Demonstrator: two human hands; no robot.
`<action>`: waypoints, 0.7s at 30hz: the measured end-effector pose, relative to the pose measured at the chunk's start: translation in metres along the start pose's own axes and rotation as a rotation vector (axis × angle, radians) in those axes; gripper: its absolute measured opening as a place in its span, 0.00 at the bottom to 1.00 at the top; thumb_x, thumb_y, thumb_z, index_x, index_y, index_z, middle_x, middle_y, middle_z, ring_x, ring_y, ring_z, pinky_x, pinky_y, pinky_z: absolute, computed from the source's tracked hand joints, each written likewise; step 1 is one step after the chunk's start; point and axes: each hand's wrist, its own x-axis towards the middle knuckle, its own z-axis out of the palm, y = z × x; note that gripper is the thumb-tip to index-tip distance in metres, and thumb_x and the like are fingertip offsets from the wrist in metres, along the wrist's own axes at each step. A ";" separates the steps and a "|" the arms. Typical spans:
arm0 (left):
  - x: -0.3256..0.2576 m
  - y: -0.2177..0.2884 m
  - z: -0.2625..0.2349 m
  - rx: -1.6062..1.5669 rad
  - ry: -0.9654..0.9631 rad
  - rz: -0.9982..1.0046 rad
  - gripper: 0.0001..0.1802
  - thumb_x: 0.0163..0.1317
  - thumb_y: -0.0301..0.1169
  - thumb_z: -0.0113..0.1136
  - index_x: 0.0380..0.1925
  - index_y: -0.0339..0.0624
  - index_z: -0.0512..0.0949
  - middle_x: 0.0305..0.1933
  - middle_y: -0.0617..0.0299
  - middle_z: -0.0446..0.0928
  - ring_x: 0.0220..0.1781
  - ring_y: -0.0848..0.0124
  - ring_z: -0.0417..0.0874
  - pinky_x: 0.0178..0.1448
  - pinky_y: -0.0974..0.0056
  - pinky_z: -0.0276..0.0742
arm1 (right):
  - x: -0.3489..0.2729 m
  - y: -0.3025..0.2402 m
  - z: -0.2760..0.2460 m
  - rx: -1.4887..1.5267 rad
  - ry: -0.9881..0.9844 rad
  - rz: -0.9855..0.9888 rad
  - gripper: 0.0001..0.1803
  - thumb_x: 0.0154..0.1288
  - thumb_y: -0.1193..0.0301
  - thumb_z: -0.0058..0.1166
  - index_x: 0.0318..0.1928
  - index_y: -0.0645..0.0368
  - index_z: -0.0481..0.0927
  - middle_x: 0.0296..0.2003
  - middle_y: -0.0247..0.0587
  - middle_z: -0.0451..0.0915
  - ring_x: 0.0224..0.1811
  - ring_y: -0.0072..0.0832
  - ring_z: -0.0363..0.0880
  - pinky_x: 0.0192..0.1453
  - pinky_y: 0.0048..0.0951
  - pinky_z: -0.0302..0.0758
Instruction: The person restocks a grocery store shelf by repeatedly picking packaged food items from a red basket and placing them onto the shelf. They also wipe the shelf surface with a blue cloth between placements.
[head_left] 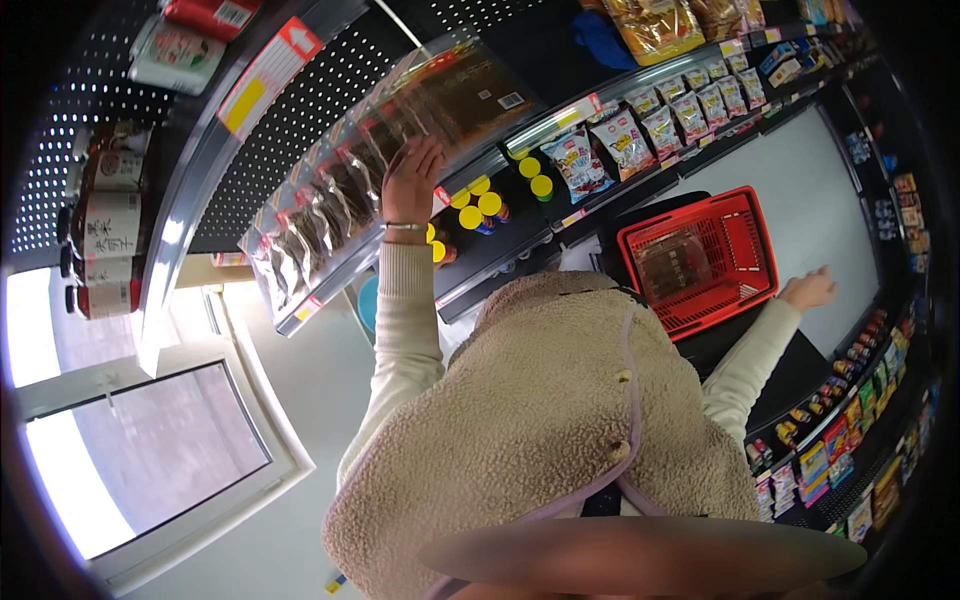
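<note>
At the upper middle of the frame, the left hand [410, 180], fingers spread flat against the hanging clear packets [330, 190], should close on one alone, while the right hand [810, 290] hangs open and empty beside the red basket [745, 225].

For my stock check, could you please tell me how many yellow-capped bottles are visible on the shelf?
6 yellow-capped bottles: two upper right at and, three clustered by the left hand, one lower near the wrist. More may be hidden behind the arm.
</note>
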 end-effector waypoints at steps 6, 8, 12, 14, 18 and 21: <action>0.024 -0.012 0.004 -0.106 0.110 -0.070 0.21 0.75 0.37 0.42 0.58 0.33 0.71 0.64 0.43 0.74 0.65 0.50 0.75 0.72 0.49 0.69 | -0.128 -0.090 0.162 -0.118 -0.567 -0.761 0.20 0.68 0.84 0.50 0.60 0.66 0.71 0.54 0.46 0.78 0.58 0.32 0.77 0.63 0.31 0.73; 0.032 -0.014 0.004 -0.170 0.136 -0.110 0.20 0.75 0.37 0.44 0.57 0.35 0.73 0.60 0.47 0.77 0.63 0.52 0.76 0.69 0.51 0.71 | -0.191 -0.063 0.206 -0.079 -0.925 -0.427 0.22 0.67 0.83 0.51 0.62 0.64 0.72 0.58 0.45 0.77 0.59 0.31 0.76 0.65 0.31 0.71; 0.039 -0.014 0.011 -0.188 0.159 -0.139 0.21 0.73 0.38 0.49 0.58 0.36 0.72 0.62 0.47 0.75 0.64 0.54 0.74 0.72 0.51 0.67 | -0.314 0.015 0.261 -0.357 -1.471 -0.343 0.30 0.66 0.73 0.62 0.67 0.61 0.70 0.63 0.44 0.75 0.63 0.30 0.74 0.65 0.29 0.69; 0.033 -0.010 0.016 0.046 -0.030 -0.033 0.22 0.73 0.38 0.49 0.61 0.36 0.71 0.64 0.47 0.73 0.66 0.54 0.73 0.73 0.51 0.65 | -0.363 0.043 0.286 -0.421 -1.580 -0.564 0.33 0.67 0.63 0.62 0.69 0.61 0.67 0.64 0.53 0.73 0.66 0.45 0.72 0.68 0.36 0.69; 0.033 -0.004 0.023 -0.124 0.166 -0.174 0.25 0.74 0.38 0.47 0.65 0.36 0.67 0.69 0.45 0.70 0.71 0.51 0.69 0.76 0.50 0.60 | -0.413 0.069 0.317 -0.619 -1.763 -0.722 0.38 0.66 0.54 0.61 0.69 0.63 0.66 0.66 0.59 0.69 0.69 0.53 0.67 0.72 0.41 0.65; 0.042 -0.011 0.013 -0.245 0.142 -0.206 0.22 0.75 0.34 0.45 0.64 0.36 0.67 0.68 0.44 0.70 0.70 0.50 0.70 0.75 0.50 0.63 | -0.428 0.080 0.320 -0.691 -1.857 -0.835 0.39 0.66 0.56 0.61 0.71 0.61 0.64 0.68 0.56 0.67 0.72 0.50 0.64 0.75 0.40 0.62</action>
